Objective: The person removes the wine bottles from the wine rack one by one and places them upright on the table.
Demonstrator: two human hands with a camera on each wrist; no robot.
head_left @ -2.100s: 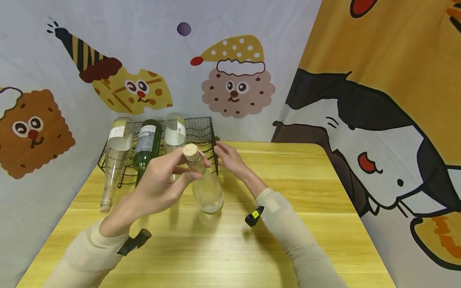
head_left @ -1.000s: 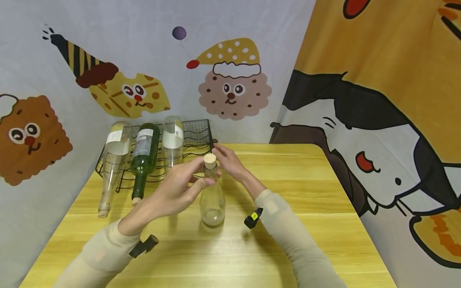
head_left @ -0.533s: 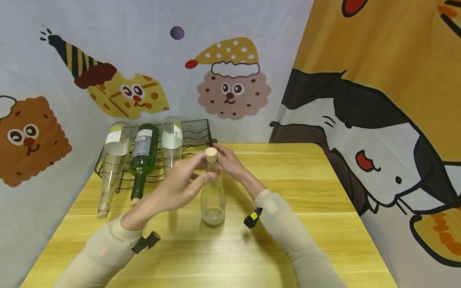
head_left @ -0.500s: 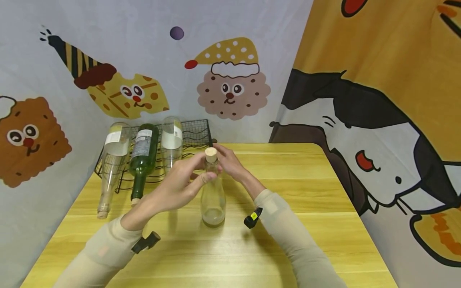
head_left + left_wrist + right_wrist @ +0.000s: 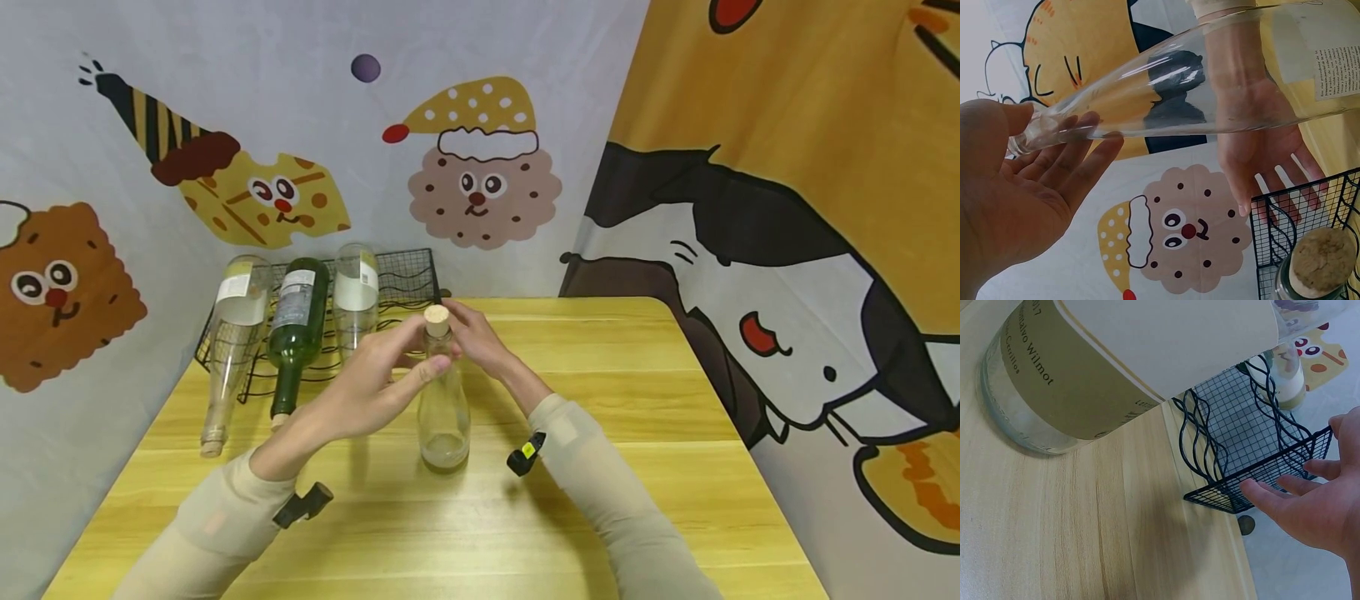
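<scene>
My left hand (image 5: pixel 356 387) pinches the neck of a clear glass wine bottle (image 5: pixel 444 425) between thumb and fingers. A cork (image 5: pixel 437 320) plugs its top. This bottle stands upright in front of the wire rack (image 5: pixel 408 271), its base down at the wooden table. In the right wrist view its pale label (image 5: pixel 1110 381) shows. My right hand (image 5: pixel 482 343) is at the rack's right end. Seen from the left wrist, its outstretched fingers lie behind the end mesh. Two clear bottles (image 5: pixel 243 308) (image 5: pixel 356 287) and a green bottle (image 5: pixel 298 312) lie in the rack, necks toward me.
The wooden table (image 5: pixel 600 483) reaches out to the right and toward me. Behind the rack hangs a white cloth (image 5: pixel 300 100) printed with cartoon figures, and an orange-and-black one (image 5: pixel 750 125) is on the right. Corked necks jut past the rack's front.
Over two seconds my left hand moved right with the bottle, which went from tilted to upright and came down at the table. The last half second shows little motion; my right hand stayed at the rack.
</scene>
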